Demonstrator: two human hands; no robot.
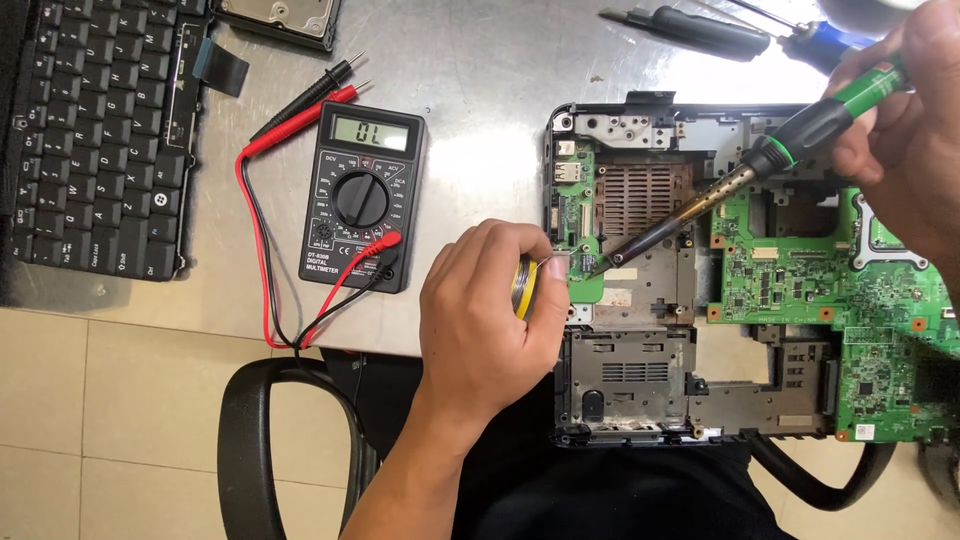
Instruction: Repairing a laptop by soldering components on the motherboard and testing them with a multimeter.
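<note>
My right hand (905,130) grips a soldering iron (760,165) with a green and black handle, its dark tip angled down-left onto the left edge of a green circuit board (800,275). My left hand (490,310) is closed around a small spool of solder wire (523,288), held right beside the iron's tip. The board sits in an opened laptop base (640,380) with grey metal frames, which overhangs the table's near edge.
A black digital multimeter (362,208) with red and black leads lies left of my left hand. A detached laptop keyboard (95,130) is at far left, a hard drive (280,18) at top, screwdrivers (720,30) at top right. A chair armrest (250,440) is below.
</note>
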